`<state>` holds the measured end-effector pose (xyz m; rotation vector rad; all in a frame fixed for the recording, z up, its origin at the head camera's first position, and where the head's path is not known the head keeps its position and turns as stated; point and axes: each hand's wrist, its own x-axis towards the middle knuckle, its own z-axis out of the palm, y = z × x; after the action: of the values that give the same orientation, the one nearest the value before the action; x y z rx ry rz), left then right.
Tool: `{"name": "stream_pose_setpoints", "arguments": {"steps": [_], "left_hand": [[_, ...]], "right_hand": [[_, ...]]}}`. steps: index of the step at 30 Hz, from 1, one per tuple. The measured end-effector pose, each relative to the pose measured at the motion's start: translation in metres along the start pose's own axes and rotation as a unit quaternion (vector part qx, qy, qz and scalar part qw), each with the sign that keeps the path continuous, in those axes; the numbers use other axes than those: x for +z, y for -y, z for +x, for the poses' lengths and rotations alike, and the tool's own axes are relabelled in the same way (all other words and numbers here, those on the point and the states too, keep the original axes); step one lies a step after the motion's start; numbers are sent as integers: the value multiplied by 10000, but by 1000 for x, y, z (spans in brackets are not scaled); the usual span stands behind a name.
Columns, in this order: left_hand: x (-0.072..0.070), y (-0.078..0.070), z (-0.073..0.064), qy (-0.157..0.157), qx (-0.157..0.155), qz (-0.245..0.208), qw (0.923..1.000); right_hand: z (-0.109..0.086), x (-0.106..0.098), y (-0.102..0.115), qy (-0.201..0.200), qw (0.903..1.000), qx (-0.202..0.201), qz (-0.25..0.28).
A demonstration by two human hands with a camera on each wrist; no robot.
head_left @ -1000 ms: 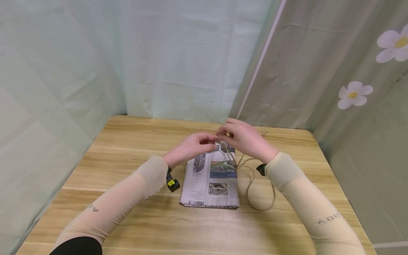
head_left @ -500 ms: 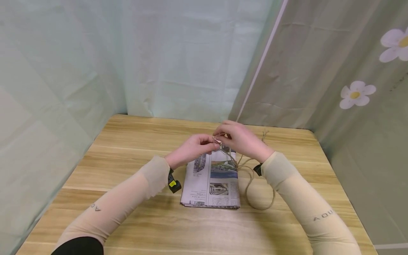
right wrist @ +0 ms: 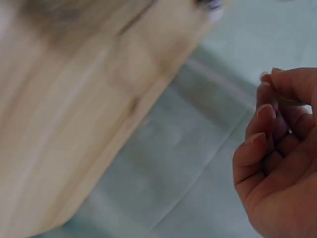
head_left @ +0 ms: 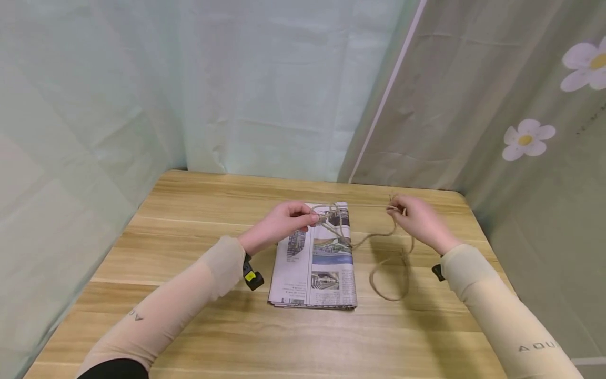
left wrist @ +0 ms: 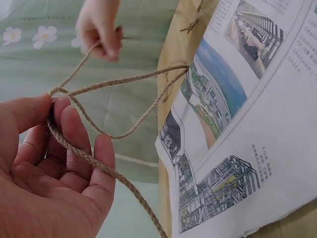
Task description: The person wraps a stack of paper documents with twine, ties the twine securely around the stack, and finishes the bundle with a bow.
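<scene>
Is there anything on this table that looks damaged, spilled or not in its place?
Nothing clearly stands out; I see no spill or tear. The newspaper lies folded on the table; only the twine looks untidy, with a slack loop beside the newspaper.

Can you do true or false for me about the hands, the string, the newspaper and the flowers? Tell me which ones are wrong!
1. The left hand and right hand both hold the string. True.
2. The left hand touches the right hand. False: they are apart.
3. The newspaper lies on the table. True.
4. The newspaper is rolled into a tube. False: it is folded flat.
5. The flowers have yellow middles. True.
</scene>
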<state>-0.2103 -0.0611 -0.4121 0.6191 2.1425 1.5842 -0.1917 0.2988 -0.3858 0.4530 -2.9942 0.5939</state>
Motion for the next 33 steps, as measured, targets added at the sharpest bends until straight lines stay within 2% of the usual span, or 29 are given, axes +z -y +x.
{"name": "stream_pose_setpoints", "arguments": {"steps": [6, 10, 13, 16, 18, 20, 23, 28, 31, 33], "left_hand": [[-2, 2, -4, 15, -58, -81, 9999], [-3, 3, -6, -30, -73, -107, 9999], [-2, 3, -8, -14, -123, -115, 9999], [0, 2, -9, 19, -169, -68, 9998], [2, 2, -10, 19, -200, -11, 9998], [3, 2, -11, 16, -199, 52, 9998], [5, 2, -13, 46, -212, 72, 9997], [10, 4, -14, 207, -186, -45, 9996], [14, 4, -13, 274, -185, -80, 9994], [16, 5, -11, 287, -193, -81, 9994]], "right_hand": [[-36, -24, -42, 31, 9964, 846, -73], [-41, -43, -53, 137, 9909, 1335, -82], [-35, -55, -52, 126, 9842, 1692, 502], [-22, -61, -42, -153, 9692, 1812, 1658], [-11, -62, -29, -396, 9546, 1702, 2411], [2, -63, -11, -551, 9420, 1520, 2942], [23, -62, 20, -639, 9277, 1193, 3479], [55, -53, 71, -556, 9059, 579, 4159], [71, -42, 95, -345, 9016, 175, 4309], [80, -33, 106, 5, 9045, -59, 4265]]}}
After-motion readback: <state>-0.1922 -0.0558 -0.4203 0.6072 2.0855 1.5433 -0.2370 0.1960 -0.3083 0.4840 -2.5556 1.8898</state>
